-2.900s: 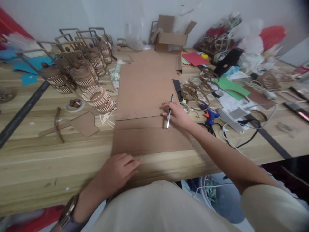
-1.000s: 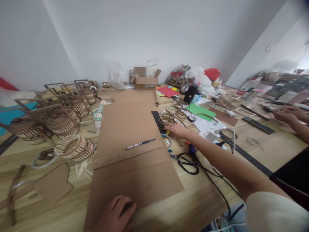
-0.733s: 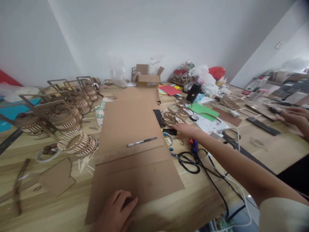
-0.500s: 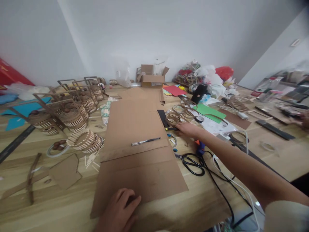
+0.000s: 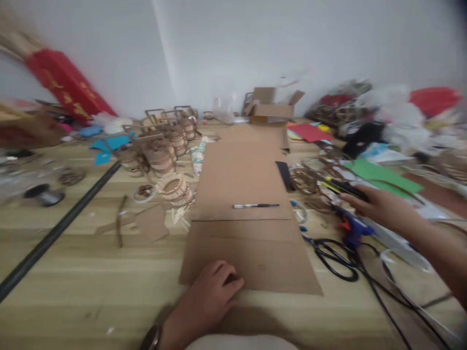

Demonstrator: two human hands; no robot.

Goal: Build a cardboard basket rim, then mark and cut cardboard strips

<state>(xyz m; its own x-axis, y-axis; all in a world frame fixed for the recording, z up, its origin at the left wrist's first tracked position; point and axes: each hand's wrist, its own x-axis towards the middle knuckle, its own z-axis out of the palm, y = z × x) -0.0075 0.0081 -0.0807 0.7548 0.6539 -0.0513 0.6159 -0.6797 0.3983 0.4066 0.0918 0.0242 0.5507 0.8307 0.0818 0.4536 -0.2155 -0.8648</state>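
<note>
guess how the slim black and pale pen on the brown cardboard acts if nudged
The pen may roll, as its barrel looks narrow and nothing stands against it on the flat brown cardboard sheet. It is probably light and stiff, judging by its thin, straight body.

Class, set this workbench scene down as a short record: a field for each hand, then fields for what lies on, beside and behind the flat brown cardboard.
Left hand: bare, on the near edge of the flat brown cardboard
Right hand: gripping a black-and-yellow tool, type blurred
On the cardboard: silver-and-black pen, lying crosswise
Right of it: black-handled metal scissors; blue plastic glue gun
Left of it: open-topped round basket with pale slats
Behind: open brown cardboard box
</note>
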